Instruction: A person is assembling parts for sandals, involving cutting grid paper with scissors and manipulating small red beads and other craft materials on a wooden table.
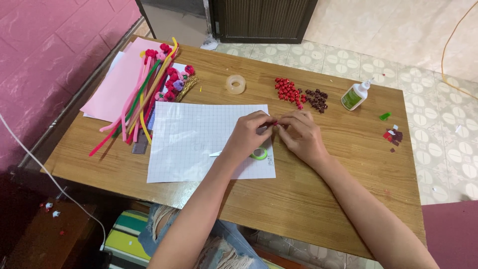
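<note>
Small red piece [274,122] pinched between fingers of left hand [247,135] and right hand [300,135], both closed on it, over the bench [318,189] (long axis too small to tell); hands equally near.

Between your left hand [247,135] and right hand [300,135] sits a tiny red piece [275,122], too small for you to tell its shape. Your left wrist covers part of the green tape roll [260,154] and part of the grid paper [194,139]. Your forearms run off the near edge. The far cabinet [263,19] is cut off at the top. The pipe cleaners [144,94] hide much of the pink paper [112,87].
</note>
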